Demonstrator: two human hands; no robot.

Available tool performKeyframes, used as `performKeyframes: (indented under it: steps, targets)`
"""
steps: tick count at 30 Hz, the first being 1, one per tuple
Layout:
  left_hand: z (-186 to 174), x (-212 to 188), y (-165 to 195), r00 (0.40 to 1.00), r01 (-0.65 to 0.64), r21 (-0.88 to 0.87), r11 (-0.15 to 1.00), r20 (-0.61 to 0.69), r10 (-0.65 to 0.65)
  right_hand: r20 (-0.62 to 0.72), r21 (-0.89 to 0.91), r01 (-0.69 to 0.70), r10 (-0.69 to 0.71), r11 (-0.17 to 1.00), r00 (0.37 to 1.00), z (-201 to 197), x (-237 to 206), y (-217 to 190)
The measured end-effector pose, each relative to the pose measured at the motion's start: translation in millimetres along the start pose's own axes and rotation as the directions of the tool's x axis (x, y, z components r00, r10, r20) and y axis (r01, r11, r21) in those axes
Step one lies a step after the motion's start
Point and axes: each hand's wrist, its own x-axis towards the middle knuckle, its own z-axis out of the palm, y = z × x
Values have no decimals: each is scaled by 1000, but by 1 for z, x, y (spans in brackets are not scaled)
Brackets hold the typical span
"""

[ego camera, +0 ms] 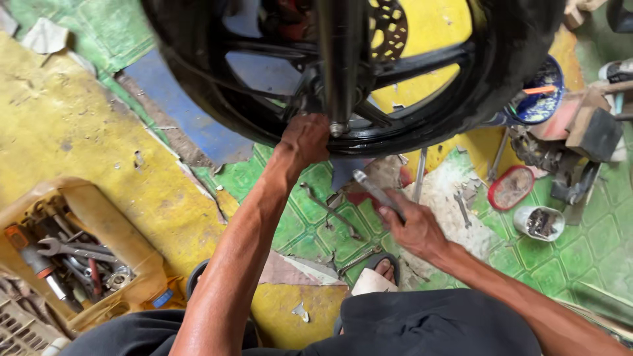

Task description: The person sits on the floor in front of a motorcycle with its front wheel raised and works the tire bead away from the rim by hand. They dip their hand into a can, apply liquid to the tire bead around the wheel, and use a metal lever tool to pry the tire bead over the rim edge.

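We see our left hand (304, 140) reaching far up to the hub of a black motorcycle wheel (461, 99), fingers curled together against the bottom end of the fork leg (338, 72), touching the axle nut area; exactly what it pinches we cannot tell. Our right hand (412, 227) is clamped on a metal wrench (372, 189), held just near of the wheel's rim, tilted up toward the left. On the green floor (593, 257) between the arms lie loose wrenches (333, 211). A yellow tool crate (86, 257) full of spanners sits near left. A red lid (511, 188) and a small tin (539, 223) sit on the right.
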Motion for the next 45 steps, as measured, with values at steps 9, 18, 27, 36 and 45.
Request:
performKeyframes:
  steps: [9,18,27,36,45]
  targets:
    - [7,7,9,986,53,95,994,155,-67,182,-775,243,-162,584,970,-130,46,-43]
    - [-1,6,14,990,-15,135,991,144,-4,241,-823,292,-167,487,956,-131,78,-77]
    - [-28,-4,30,980,27,163,986,190,-58,182,-876,253,-204,411,962,-101,106,-68]
    - [-19,-9,24,998,-6,-167,986,-69,-6,75,-845,60,6,531,997,-73,135,-73]
    - [-7,-11,8,983,-68,-73,995,-174,55,2,-778,-30,51,627,999,-55,139,-75]
